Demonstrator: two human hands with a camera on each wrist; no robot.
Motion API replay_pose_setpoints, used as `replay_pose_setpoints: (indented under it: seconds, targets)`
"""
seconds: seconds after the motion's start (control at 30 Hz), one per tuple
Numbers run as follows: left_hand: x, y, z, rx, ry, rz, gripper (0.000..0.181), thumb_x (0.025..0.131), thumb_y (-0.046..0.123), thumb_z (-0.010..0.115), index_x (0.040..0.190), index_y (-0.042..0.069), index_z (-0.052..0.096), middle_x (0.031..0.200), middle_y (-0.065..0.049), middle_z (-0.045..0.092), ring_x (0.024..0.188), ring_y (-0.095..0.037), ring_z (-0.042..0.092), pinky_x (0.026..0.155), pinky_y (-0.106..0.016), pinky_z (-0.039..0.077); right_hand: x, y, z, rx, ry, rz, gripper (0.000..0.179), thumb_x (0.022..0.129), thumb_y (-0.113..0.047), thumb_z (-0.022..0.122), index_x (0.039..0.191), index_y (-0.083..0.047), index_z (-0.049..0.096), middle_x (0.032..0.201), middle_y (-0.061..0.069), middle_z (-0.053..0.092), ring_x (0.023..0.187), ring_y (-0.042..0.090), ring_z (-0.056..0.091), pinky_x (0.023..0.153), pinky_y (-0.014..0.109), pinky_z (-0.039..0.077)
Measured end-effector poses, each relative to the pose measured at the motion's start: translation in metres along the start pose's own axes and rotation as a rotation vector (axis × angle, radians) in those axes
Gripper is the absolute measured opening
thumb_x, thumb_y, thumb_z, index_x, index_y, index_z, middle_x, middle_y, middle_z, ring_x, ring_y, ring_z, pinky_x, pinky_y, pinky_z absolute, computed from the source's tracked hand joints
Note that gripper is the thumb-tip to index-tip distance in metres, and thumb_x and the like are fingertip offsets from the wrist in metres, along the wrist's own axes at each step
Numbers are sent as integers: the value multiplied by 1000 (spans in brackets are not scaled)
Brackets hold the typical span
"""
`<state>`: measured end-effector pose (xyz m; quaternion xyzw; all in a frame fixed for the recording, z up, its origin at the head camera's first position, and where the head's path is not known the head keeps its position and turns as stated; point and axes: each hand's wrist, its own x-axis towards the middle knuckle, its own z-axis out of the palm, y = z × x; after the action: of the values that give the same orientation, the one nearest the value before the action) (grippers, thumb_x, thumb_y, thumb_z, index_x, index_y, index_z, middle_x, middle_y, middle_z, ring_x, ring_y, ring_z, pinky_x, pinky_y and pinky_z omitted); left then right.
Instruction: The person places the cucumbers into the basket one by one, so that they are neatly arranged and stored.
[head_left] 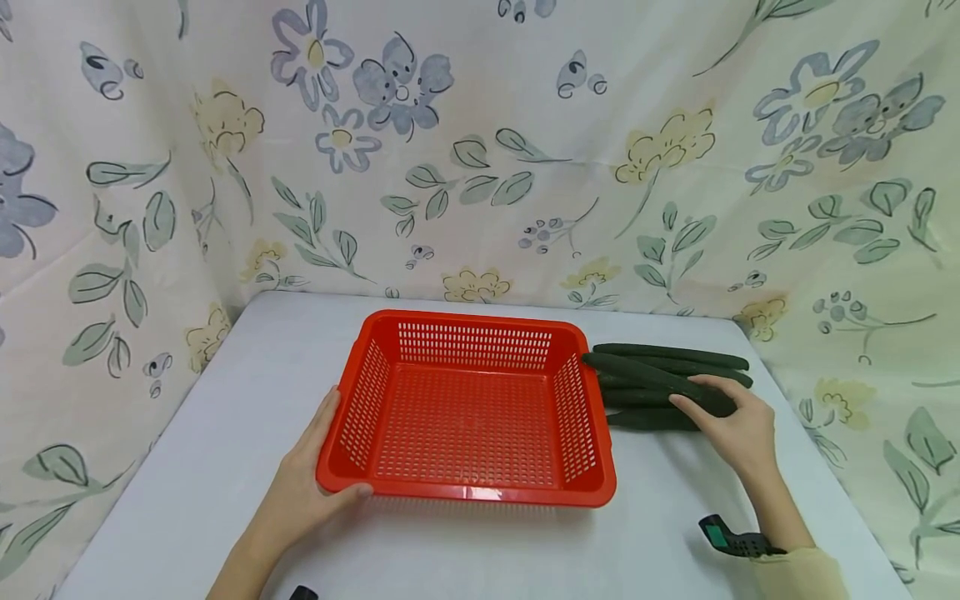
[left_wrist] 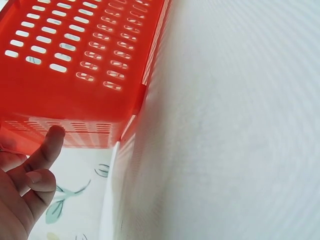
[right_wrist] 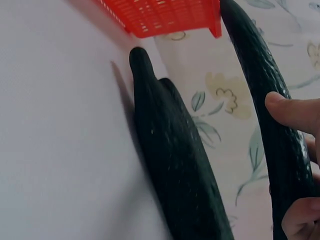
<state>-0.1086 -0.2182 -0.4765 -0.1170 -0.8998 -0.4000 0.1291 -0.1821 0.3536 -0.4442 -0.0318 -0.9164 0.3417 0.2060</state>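
A red plastic basket point(head_left: 525, 497) with slotted walls stands on the table, and nothing lies in it. My left hand point(head_left: 302, 487) holds its near left corner, the thumb along the front rim and the fingers against the outer left side. In the left wrist view, a fingertip meets the slotted wall point(left_wrist: 62, 95). To the right, my right hand point(head_left: 738, 425) grips a dark green cucumber point(head_left: 637, 372) near one end, raised above the others. The cucumber's far tip is right at the basket's right rim. Below it, several more cucumbers point(head_left: 652, 419) lie side by side on the table.
The white table point(head_left: 247, 400) backs onto a flower-printed curtain point(head_left: 480, 225), which also hangs along both sides. A black band with a small device point(head_left: 738, 540) is on the right wrist.
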Motion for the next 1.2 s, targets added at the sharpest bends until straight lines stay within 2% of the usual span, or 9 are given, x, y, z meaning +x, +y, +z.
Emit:
replay_pose_setpoints:
  seconds: [0.1,0.3,0.43,0.6,0.8,1.03,1.2]
  targets:
    - [0,0,1,4,2,4,135,67,34,99,172,24,15,176,-6,25,156,-22,35,106,-11,33,5,-10,4,14,-5,-12,50,87,-33,90,125,-4,74,130,23,70,127,43,57,107,71,42]
    - [-1,1,1,28,2,0,135,67,34,99,172,23,16,176,-5,26,154,-26,38,105,-23,42,17,-27,12,28,-14,-50,50,87,-33,89,125,-4,74,129,23,71,128,43,58,106,73,41]
    - [-1,2,1,33,1,-3,135,67,34,99,172,23,16,176,-4,26,154,-26,39,105,-29,45,26,-40,16,36,-13,-96,48,87,-33,90,123,-5,75,125,21,73,123,41,61,104,70,45]
    - [-1,2,1,39,1,-7,134,67,35,99,172,22,16,176,-6,26,152,-33,41,104,-36,48,40,-59,21,50,-18,-169,45,87,-31,90,120,-6,76,119,19,75,116,37,64,102,65,48]
    - [-1,3,0,53,-6,-11,135,68,38,98,172,21,14,176,-9,26,151,-40,41,103,-54,50,56,-79,33,52,-49,-230,43,86,-28,91,119,-5,76,118,18,75,111,35,67,97,58,52]
    - [0,3,-1,55,-3,-10,135,68,38,98,172,21,14,176,-9,26,151,-41,41,103,-57,50,75,-107,49,88,-92,-318,40,87,-26,90,118,-4,77,117,18,75,108,36,67,94,59,54]
    - [1,2,0,47,-4,-9,135,68,38,98,172,21,14,176,-10,26,150,-43,42,100,-59,51,85,-126,60,108,-114,-343,41,86,-26,90,118,-4,77,116,16,76,105,34,68,91,57,57]
